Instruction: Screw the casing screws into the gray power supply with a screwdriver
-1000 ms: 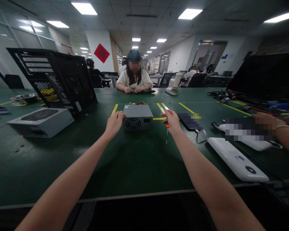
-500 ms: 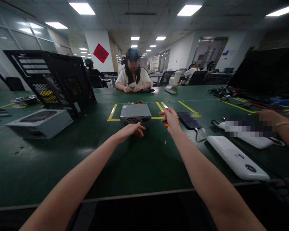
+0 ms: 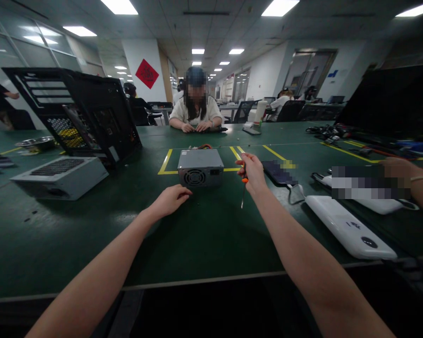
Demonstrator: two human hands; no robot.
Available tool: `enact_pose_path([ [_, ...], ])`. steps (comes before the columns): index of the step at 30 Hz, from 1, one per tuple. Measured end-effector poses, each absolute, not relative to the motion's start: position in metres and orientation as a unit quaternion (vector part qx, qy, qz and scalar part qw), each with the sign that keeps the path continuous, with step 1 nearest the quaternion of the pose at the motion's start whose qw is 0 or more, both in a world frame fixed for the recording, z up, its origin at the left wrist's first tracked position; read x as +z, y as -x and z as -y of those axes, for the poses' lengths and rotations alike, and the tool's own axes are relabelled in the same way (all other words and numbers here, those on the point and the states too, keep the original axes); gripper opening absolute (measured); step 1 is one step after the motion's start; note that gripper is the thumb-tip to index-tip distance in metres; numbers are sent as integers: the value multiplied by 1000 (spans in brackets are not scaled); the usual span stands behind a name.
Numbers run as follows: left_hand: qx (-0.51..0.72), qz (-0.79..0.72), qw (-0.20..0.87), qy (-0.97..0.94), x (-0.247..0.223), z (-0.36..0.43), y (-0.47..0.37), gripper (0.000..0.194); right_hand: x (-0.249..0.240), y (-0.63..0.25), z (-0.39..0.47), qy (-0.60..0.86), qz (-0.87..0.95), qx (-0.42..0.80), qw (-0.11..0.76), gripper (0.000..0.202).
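Note:
A grey computer power supply stands on the green table, its fan grille and socket facing me. My left hand is just in front of its near left corner, low over the tabletop, thumb and forefinger slightly apart with nothing visible between them. To the right of the power supply, my right hand is wrapped round a screwdriver with an orange and black handle. The screwdriver's thin shaft points down toward the table, its tip apart from the power supply. A tiny dark speck lies near my left fingertips.
At left stand an open black computer case, a second power supply and a metal bowl. At right lie a phone, a white power bank and a co-worker's hand. Another person sits opposite.
My left hand has drawn back from the front of the power supply, toward me and to the left. My right hand keeps the screwdriver in nearly the same place.

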State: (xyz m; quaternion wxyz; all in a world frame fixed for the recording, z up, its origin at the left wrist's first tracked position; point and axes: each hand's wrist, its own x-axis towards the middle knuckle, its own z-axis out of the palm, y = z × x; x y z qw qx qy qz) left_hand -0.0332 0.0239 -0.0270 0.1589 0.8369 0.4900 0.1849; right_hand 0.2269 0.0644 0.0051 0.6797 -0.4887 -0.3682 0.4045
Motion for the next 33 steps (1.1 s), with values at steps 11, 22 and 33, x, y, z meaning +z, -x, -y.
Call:
enact_pose_path([
  [11, 153, -477, 41, -865, -31, -17, 20, 26, 7, -218, -58, 476, 376, 402, 686, 10],
  [22, 202, -499, 44, -841, -33, -15, 15, 17, 8, -213, -52, 462, 375, 361, 718, 15],
  [33, 435, -481, 419, -635, -26, -13, 4, 18, 20, -175, -5, 353, 536, 327, 694, 33],
])
